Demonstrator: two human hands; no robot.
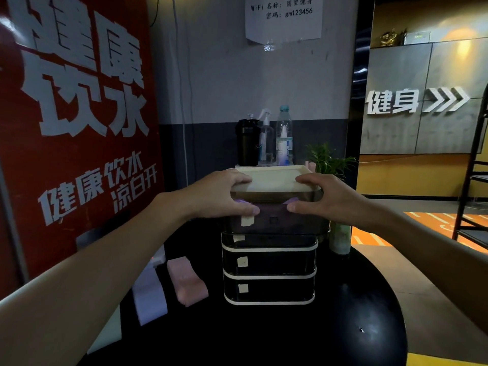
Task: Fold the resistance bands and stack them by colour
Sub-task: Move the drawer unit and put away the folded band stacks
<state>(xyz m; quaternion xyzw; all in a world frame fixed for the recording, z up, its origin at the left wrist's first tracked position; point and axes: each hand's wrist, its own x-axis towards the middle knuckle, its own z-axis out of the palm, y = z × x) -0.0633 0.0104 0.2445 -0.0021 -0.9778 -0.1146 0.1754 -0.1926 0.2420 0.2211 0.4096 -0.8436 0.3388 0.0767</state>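
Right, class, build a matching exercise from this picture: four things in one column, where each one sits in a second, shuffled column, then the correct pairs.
Things:
1. pink folded band
2. black flask
3. top drawer
4. green plant

Places:
A. held by the left hand and right hand
B. behind the right rear corner of the drawer unit
C. flat on the black table, left of the drawer unit
D. behind the unit, left of the spray bottle

Pairs: 1-C, 2-D, 3-A, 4-B
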